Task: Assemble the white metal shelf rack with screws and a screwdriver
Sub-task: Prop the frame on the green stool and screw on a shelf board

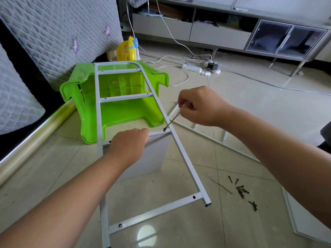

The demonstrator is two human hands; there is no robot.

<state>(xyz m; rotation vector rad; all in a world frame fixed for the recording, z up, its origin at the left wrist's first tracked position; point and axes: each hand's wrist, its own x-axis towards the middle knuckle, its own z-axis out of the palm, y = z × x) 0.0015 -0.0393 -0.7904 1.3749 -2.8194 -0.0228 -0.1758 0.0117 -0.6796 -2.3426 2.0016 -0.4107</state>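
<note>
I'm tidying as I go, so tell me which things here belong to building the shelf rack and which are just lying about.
Part of the job:
- white side frame
- white shelf board, steadied by the left hand
- screwdriver in the right hand
- screw being driven
- loose screws on the floor
- second frame

Just lying about:
- green stool
- yellow fan
- power strip
- mattress
</note>
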